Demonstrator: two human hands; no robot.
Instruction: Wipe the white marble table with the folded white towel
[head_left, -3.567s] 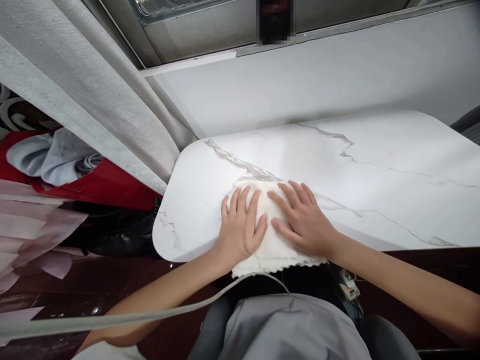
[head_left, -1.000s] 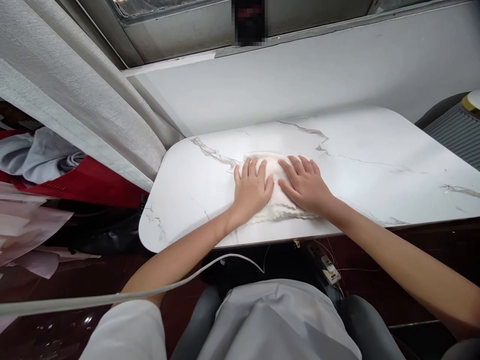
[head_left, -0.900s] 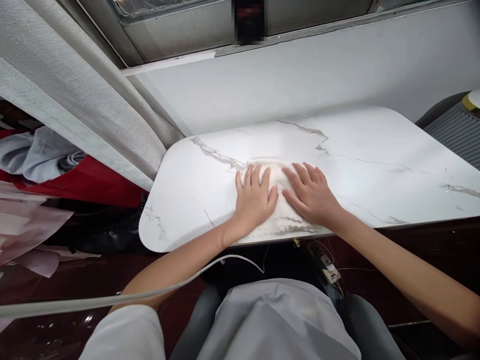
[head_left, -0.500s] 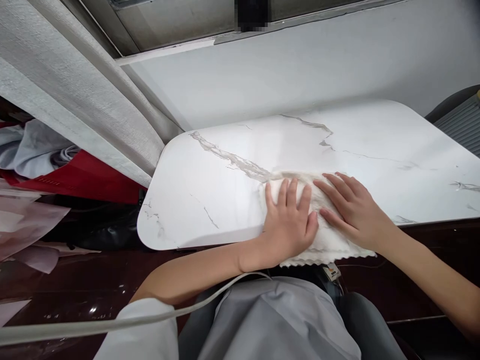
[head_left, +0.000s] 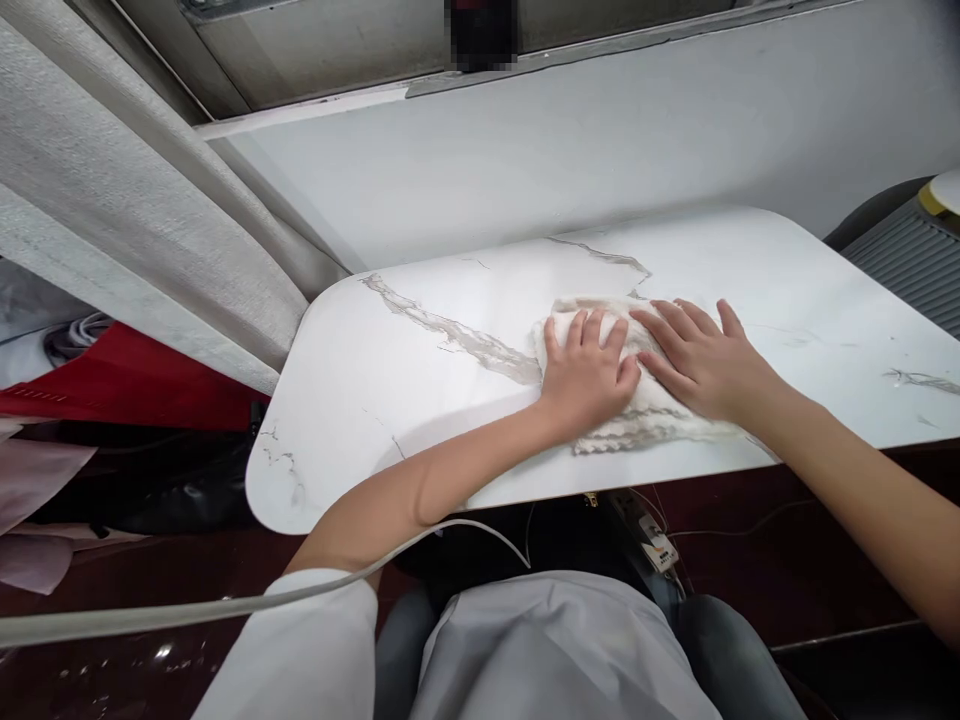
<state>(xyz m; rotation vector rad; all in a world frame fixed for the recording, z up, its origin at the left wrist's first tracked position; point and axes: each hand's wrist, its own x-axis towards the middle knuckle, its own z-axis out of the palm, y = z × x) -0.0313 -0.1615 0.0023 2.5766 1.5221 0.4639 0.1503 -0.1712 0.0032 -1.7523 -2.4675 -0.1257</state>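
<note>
A white cloth (head_left: 652, 425) with scalloped edges lies folded on the white marble-patterned tabletop (head_left: 420, 400). My left hand (head_left: 589, 375) presses flat on the cloth's left part, fingers spread and pointing away from me. On its right part rests my right hand (head_left: 705, 360), also flat, with the fingers apart and the thumb side toward my left hand. Both palms hide the cloth beneath them. The cloth's near edge is lightly bunched and lies on the table.
A pale curtain (head_left: 172, 190) hangs at the left beside a red bag (head_left: 142, 380). A ribbed grey object (head_left: 907, 265) stands at the right end. Under the table's front edge is a power strip (head_left: 649, 540) with cords. A white cable (head_left: 225, 607) crosses my left arm.
Both hands have pushed the cloth away from me, toward the wall. Its near edge, which hung over the table's front edge, now lies on the top. The view has shifted slightly.
</note>
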